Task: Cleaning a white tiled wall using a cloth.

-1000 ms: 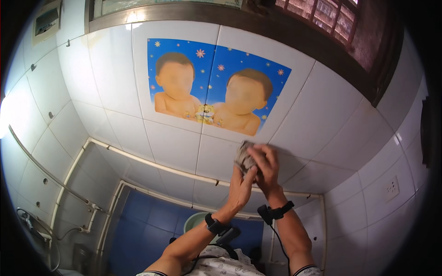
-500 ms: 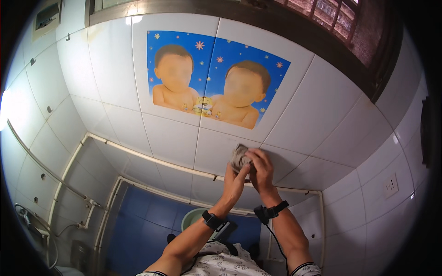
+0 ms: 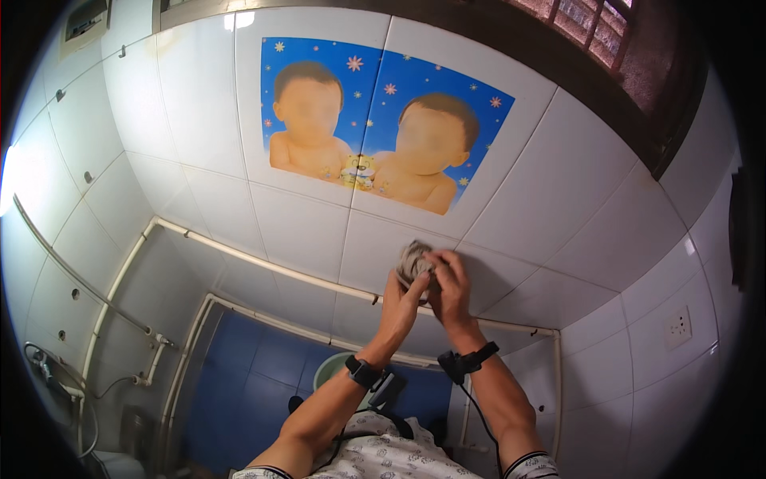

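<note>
A crumpled grey-beige cloth [image 3: 414, 262] is bunched between my two hands, in front of the white tiled wall [image 3: 383, 231]. My left hand [image 3: 399, 307] grips its lower left side, thumb pointing up against it. The fingers of my right hand [image 3: 451, 291] curl over its right side. Just above the cloth is a blue wall picture [image 3: 371, 104] of two babies with a small yellow toy figure between them. Whether the cloth touches the tiles I cannot tell for sure. Dark bands circle both my wrists, and a cable hangs from the right one.
Cream pipes [image 3: 263, 263] run along the wall below my hands. Under my left forearm a pale green basin [image 3: 335, 369] stands on the blue floor [image 3: 239, 399]. A shower hose [image 3: 94, 423] hangs at lower left. A wall socket [image 3: 678, 326] is at right, a barred window [image 3: 594, 32] above.
The view has tilted slightly, so the wall picture sits higher and a little to the right. My hands still hold the cloth together, with the fingers slightly shifted on it.
</note>
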Demonstrator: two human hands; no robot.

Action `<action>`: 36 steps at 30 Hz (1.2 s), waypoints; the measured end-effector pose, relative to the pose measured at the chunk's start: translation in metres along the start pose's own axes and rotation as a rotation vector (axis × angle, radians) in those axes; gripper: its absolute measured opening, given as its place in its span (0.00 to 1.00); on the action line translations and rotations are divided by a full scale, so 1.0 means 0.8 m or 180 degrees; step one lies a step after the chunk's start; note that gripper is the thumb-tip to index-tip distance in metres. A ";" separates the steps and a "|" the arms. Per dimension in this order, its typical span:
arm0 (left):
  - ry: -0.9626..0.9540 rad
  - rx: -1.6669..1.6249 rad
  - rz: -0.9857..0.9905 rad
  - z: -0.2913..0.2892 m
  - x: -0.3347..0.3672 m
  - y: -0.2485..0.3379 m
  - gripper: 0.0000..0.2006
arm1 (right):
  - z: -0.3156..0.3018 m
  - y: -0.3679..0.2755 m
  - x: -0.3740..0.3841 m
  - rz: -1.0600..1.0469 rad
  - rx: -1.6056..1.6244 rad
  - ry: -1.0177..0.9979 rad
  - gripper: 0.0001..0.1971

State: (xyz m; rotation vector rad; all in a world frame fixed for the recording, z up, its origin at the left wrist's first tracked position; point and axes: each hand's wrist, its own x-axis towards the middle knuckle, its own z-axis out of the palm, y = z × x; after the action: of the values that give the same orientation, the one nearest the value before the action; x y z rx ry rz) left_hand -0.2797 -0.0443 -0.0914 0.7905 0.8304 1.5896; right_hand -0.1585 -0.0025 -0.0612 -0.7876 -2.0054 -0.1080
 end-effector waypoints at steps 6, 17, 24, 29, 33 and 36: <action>-0.0106 0.0256 0.0686 -0.001 0.015 0.055 0.31 | 0.003 -0.040 0.069 -0.0290 0.0088 0.0494 0.28; 0.0281 0.0665 0.1040 -0.036 0.024 0.058 0.28 | 0.039 -0.052 0.080 -0.0263 0.0368 0.0354 0.27; 0.0701 -0.0230 0.0523 -0.072 0.021 0.031 0.25 | 0.088 -0.056 0.038 -0.0141 0.0218 -0.0105 0.26; 0.0733 0.0096 0.0356 -0.077 0.020 0.046 0.26 | 0.095 -0.057 0.049 -0.0152 0.0317 0.0010 0.22; 0.0638 0.0514 0.1322 -0.072 0.036 0.098 0.27 | 0.081 -0.093 0.123 -0.0572 0.0165 0.0417 0.20; 0.0583 0.0078 0.1106 -0.075 0.036 0.096 0.27 | 0.091 -0.087 0.111 -0.0633 -0.0072 0.0279 0.19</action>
State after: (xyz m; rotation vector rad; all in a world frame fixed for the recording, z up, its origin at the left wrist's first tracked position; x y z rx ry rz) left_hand -0.3743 -0.0320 -0.0559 0.8493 0.8782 1.9861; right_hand -0.2834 0.0130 -0.0135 -0.5857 -1.9978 -0.2760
